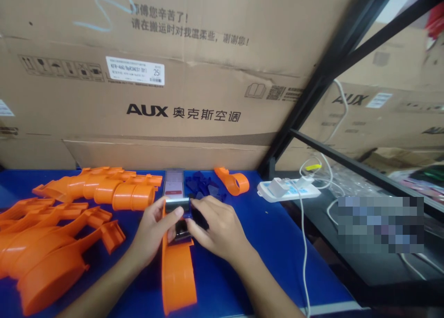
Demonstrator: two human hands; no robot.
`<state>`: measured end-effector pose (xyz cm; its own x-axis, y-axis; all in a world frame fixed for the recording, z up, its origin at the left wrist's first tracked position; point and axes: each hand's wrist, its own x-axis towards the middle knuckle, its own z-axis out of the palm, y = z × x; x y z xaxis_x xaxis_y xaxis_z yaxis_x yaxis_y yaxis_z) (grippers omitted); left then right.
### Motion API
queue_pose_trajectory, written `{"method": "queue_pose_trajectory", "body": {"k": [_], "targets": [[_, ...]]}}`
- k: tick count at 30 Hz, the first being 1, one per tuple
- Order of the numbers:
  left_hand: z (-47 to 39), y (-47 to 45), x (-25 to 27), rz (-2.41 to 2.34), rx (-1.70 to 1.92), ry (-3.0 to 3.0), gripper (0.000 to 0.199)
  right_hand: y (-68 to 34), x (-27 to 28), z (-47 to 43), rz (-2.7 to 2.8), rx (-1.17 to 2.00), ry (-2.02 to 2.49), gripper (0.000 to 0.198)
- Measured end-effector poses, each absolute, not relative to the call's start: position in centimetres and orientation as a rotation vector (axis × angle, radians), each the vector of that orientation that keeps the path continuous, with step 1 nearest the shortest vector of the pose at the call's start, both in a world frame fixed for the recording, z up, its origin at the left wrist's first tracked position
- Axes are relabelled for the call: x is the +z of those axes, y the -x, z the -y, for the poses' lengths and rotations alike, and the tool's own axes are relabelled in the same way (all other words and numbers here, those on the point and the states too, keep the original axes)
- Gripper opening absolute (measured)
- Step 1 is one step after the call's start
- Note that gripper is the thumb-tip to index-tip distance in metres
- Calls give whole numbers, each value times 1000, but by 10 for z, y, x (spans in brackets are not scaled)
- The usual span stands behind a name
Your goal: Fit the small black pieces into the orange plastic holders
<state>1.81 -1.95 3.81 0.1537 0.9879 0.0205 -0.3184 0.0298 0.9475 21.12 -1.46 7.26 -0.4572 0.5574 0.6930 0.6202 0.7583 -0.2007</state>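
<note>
An orange plastic tape dispenser [179, 276] with a wide round hub lies toward me on the blue table, its narrow end between my hands. My left hand [149, 232] is closed around that end from the left, its thumb pressing a shiny dark strip [176, 206]. From the right, my right hand [218, 225] pinches a small dark blue plastic piece [189, 210] at the strip's right end. Below the strip, a black part [182, 230] sits in the frame. My fingers partly hide how these parts join.
Nested orange dispensers stand in two stacks, one farther [104, 188] and one nearer [45, 258], at left. Beyond my hands are a phone [173, 181], loose dark blue pieces [203, 184] and one orange dispenser [237, 183]. A white power strip [289, 191] with cables lies right. Cartons [190, 91] form the back.
</note>
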Motion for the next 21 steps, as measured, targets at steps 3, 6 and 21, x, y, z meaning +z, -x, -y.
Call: {"method": "queue_pose_trajectory", "body": {"k": [3, 6, 21], "targets": [[19, -17, 35, -867, 1227, -1072, 29, -211, 73, 15, 2187, -122, 860, 24], [21, -17, 40, -854, 1213, -1023, 30, -212, 75, 14, 2195, -38, 804, 23], [21, -19, 41, -845, 1155, -999, 31, -264, 72, -29, 1776, -11, 2008, 30]]}}
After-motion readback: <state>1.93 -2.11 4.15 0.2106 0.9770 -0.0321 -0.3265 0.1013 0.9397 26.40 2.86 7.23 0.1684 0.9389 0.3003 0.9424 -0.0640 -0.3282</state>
